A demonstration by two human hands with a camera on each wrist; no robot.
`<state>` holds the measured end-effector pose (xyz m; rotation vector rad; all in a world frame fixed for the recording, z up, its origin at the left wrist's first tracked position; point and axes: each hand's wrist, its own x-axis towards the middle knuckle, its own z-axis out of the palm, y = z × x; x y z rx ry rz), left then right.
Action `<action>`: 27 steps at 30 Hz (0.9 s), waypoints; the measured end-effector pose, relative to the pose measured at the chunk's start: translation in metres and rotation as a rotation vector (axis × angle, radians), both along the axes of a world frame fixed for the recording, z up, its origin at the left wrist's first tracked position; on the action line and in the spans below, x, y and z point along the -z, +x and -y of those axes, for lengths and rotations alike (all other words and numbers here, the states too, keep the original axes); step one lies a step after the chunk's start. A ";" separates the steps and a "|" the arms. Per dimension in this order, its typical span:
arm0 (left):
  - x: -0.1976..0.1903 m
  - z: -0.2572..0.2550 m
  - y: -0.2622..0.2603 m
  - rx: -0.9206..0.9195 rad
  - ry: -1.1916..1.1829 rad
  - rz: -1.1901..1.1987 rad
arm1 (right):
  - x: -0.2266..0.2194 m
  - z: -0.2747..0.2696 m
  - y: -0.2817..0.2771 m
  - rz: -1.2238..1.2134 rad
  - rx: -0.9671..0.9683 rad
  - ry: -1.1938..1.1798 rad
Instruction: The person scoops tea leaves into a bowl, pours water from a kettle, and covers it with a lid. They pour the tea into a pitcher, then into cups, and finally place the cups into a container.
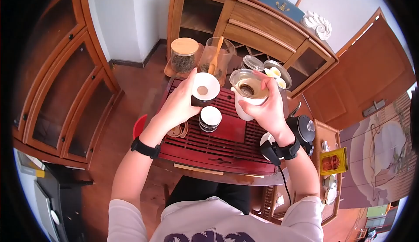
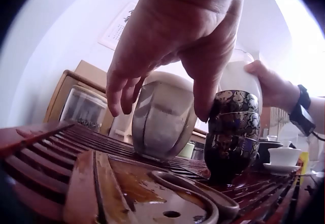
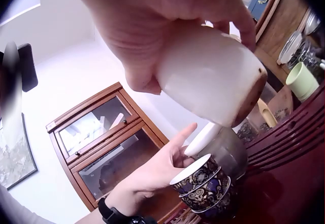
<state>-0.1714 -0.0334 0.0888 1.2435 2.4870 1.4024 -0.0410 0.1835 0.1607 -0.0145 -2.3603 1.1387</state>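
My left hand [image 1: 176, 102] curves round a smoky grey vessel [image 2: 162, 117] whose white top [image 1: 206, 84] has a tan round spot in the middle. Its fingers lie along one side and the thumb along the other. My right hand [image 1: 270, 108] grips a white tea vessel [image 3: 208, 76] with a clear glass rim, dark leaves and pale tea-coloured liquid. This vessel is tilted above the tray, its brownish base showing in the right wrist view. Between the hands stands a stack of dark patterned cups [image 2: 233, 127] with white insides, close to my left thumb.
Everything stands on a red slatted tea tray [image 1: 227, 154]. Behind are a wooden-lidded tea jar [image 1: 183, 58] and a clear container with a wooden scoop [image 1: 216, 56]. At right are a black kettle [image 1: 302, 128] and a white lidded bowl [image 2: 284, 158]. Wooden coasters [image 1: 178, 130] lie near my left forearm.
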 end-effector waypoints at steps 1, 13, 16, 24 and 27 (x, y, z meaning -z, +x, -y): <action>0.002 -0.001 -0.002 -0.007 0.009 0.004 | 0.002 0.000 -0.002 0.004 -0.007 0.009; 0.017 -0.014 -0.011 -0.003 0.075 0.080 | 0.030 -0.004 -0.010 -0.028 -0.078 -0.133; 0.018 -0.012 -0.012 0.010 0.081 0.085 | 0.020 -0.005 -0.012 -0.022 -0.076 -0.128; 0.003 -0.004 -0.016 0.084 0.124 0.233 | -0.009 -0.003 -0.027 0.029 -0.048 0.257; 0.010 -0.008 -0.020 0.131 0.171 0.200 | -0.014 -0.004 -0.038 0.083 -0.053 0.381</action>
